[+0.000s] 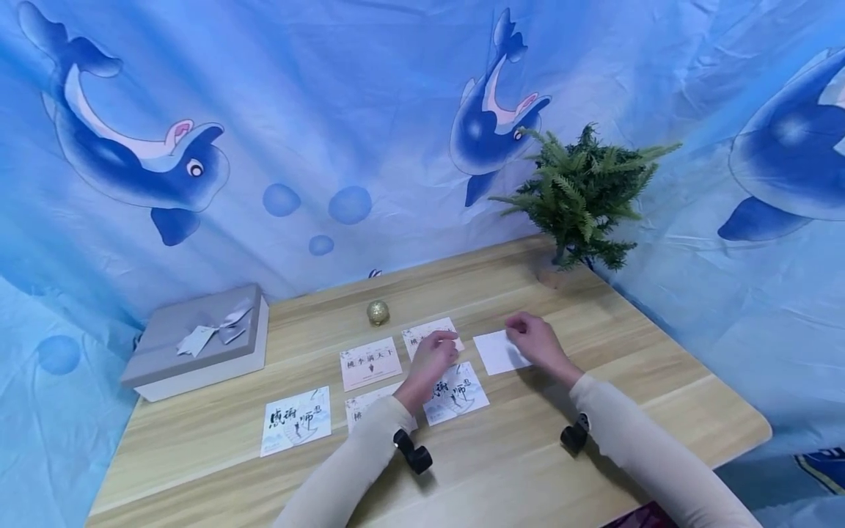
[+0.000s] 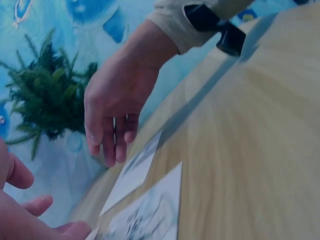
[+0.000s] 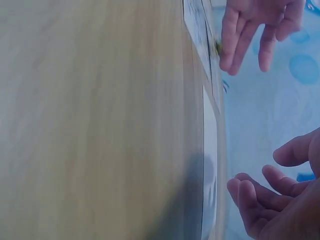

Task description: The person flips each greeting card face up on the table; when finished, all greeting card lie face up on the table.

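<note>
My left hand (image 1: 432, 363) hovers over the printed cards in the middle, fingers loosely bent and holding nothing. Behind it a pink-toned card (image 1: 422, 333) is partly covered, and a blue-and-white calligraphy card (image 1: 462, 396) lies just in front. My right hand (image 1: 536, 343) hangs over the edge of a white card (image 1: 494, 353) whose upper face looks blank. In the right wrist view the right hand (image 3: 280, 200) has relaxed, spread fingers with nothing between them, and the left hand (image 3: 262, 30) faces it. The left wrist view shows the right fingers (image 2: 109, 145) dangling above the cards.
Further left lie another pink card (image 1: 371, 364), a calligraphy card (image 1: 297, 422) and a card (image 1: 370, 402) partly under my left forearm. A gold glitter ball (image 1: 378, 312) sits behind. A grey gift box (image 1: 198, 337) stands back left, a small fir tree (image 1: 581, 198) back right.
</note>
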Tool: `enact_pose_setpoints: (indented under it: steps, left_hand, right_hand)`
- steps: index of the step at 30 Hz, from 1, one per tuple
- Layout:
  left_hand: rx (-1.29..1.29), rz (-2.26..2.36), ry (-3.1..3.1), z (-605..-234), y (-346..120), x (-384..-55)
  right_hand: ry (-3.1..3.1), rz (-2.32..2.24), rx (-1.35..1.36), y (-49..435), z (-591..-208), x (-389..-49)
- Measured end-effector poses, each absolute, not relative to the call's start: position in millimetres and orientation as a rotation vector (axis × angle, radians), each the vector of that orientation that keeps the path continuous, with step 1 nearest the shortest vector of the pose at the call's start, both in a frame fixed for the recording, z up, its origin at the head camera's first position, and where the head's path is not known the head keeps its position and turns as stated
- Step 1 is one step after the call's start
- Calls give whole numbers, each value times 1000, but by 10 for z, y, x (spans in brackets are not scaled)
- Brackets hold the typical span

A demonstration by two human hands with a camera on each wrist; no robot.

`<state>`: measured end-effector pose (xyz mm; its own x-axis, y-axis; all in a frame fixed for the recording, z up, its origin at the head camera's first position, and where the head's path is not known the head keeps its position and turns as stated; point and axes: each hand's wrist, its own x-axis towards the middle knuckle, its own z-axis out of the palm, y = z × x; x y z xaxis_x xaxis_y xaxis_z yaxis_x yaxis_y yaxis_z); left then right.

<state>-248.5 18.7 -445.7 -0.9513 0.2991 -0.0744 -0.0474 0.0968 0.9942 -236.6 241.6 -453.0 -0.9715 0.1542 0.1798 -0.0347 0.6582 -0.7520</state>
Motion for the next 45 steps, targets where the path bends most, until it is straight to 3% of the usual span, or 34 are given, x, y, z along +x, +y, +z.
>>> enact_pose_setpoints:
  steps: [10,45]
  left_hand:
    - [171,2015,1885,-4441,390,-2400]
    - [137,2053,1703,-4515,476,-2335]
  right_hand:
    - [-2701,1176,-153,2754,-4516,-2240]
    - [-2730,1239,-324,2713,-4537,-2208]
